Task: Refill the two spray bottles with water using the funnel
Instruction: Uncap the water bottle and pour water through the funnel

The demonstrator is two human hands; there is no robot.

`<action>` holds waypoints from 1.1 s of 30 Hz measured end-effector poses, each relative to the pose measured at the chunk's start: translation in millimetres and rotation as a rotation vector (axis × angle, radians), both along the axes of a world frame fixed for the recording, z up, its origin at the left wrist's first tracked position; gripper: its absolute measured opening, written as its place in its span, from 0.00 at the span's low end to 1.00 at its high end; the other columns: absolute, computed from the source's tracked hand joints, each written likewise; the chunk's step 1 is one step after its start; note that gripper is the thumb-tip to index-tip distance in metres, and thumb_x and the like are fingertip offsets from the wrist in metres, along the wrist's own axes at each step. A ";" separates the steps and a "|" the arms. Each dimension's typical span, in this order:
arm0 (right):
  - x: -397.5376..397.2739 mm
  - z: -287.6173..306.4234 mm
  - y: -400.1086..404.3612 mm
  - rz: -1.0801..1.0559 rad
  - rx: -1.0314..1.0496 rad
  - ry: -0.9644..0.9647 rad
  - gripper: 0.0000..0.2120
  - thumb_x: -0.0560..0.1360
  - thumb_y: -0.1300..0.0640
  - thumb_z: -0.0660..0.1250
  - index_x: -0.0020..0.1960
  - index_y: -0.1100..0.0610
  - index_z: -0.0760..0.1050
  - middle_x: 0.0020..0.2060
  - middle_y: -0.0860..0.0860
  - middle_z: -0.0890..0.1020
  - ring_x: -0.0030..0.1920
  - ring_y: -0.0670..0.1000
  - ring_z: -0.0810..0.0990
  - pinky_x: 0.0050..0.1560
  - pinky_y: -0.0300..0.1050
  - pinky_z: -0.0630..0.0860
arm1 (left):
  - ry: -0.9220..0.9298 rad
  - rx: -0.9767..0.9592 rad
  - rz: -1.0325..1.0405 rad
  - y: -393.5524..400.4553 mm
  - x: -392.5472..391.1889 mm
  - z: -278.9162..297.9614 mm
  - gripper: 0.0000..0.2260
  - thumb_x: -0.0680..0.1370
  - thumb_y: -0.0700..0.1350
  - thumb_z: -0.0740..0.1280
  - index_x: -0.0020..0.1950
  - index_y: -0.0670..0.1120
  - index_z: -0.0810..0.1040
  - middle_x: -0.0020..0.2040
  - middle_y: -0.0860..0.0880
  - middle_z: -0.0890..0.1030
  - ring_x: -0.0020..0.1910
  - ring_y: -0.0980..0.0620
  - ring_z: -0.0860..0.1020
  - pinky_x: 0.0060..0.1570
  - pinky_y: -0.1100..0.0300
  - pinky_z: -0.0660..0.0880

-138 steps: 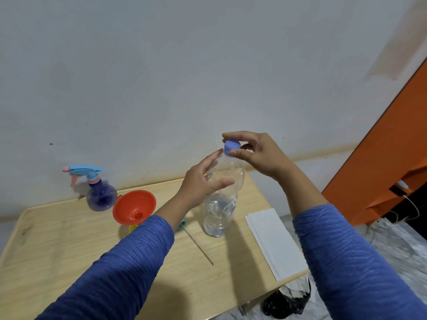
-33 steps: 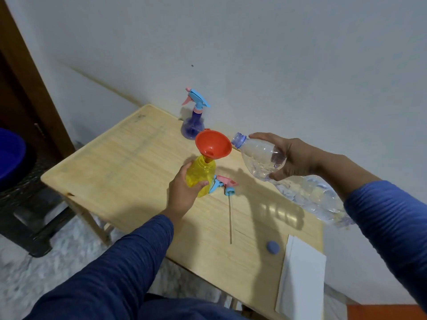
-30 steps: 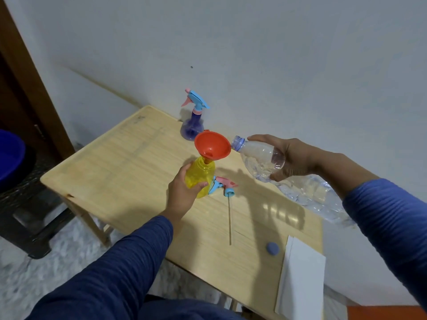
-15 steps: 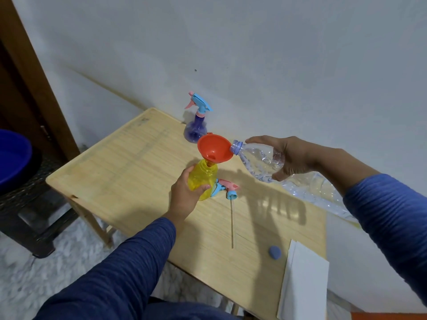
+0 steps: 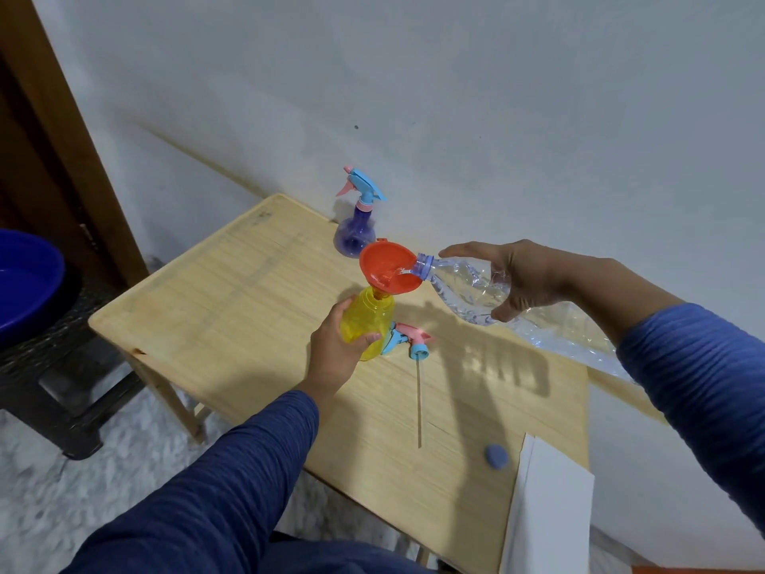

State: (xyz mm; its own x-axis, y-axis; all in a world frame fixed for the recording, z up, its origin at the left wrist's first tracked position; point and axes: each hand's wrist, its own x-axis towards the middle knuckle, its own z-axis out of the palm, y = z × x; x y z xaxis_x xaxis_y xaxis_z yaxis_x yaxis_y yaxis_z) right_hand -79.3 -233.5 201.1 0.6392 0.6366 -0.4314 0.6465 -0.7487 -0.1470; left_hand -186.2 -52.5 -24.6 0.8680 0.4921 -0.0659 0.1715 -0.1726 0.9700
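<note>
Yellow spray bottle (image 5: 368, 321), head removed, upright near the middle of a light wooden table (image 5: 232, 325) against a white wall (image 5: 455, 97), with a brown door frame (image 5: 49, 118) and blue basin (image 5: 25, 283) to the left. Left hand (image 5: 337, 352) wraps the bottle's body; orange funnel (image 5: 387, 271) sits in its neck, and right hand (image 5: 517, 277) grips a tilted clear water bottle (image 5: 467, 287), mouth over the funnel rim, water running in. Purple spray bottle (image 5: 357, 229) at the far edge by the wall; detached spray head (image 5: 410, 341) just right of the yellow one; blue cap (image 5: 496, 456) and white paper (image 5: 546, 507) at the near right corner; bare tabletop left of the hands.
</note>
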 end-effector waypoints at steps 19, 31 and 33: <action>7.1 0.6 -11.4 0.031 0.068 -0.043 0.49 0.60 0.59 0.77 0.62 0.21 0.53 0.50 0.54 0.78 0.47 0.53 0.76 0.55 0.53 0.77 | 0.004 0.003 -0.009 -0.1 -3.6 3.8 0.32 0.68 0.52 0.75 0.68 0.57 0.66 0.60 0.55 0.75 0.59 0.54 0.72 0.59 0.54 0.73; -10.7 -17.8 -58.1 -0.316 0.747 -0.116 0.48 0.62 0.60 0.78 0.67 0.29 0.56 0.45 0.57 0.78 0.45 0.52 0.82 0.55 0.48 0.78 | -0.022 0.013 -0.009 0.3 -6.0 7.7 0.30 0.67 0.49 0.77 0.66 0.54 0.70 0.58 0.54 0.78 0.57 0.53 0.76 0.57 0.57 0.74; -13.9 -24.8 -70.7 -0.391 0.840 -0.156 0.47 0.63 0.61 0.77 0.67 0.29 0.55 0.45 0.57 0.78 0.46 0.50 0.82 0.53 0.45 0.79 | -0.008 0.026 -0.007 0.3 -5.9 8.5 0.30 0.67 0.48 0.77 0.66 0.54 0.70 0.58 0.54 0.78 0.56 0.53 0.77 0.56 0.58 0.73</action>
State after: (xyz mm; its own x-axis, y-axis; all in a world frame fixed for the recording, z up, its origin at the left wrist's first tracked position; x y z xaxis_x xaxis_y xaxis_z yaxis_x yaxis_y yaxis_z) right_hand -93.1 -304.1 176.4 0.8852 0.4286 0.1808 0.4298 -0.6049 -0.6703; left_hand -192.1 -52.2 -16.1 0.8720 0.4873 -0.0460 0.1620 -0.1987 0.9666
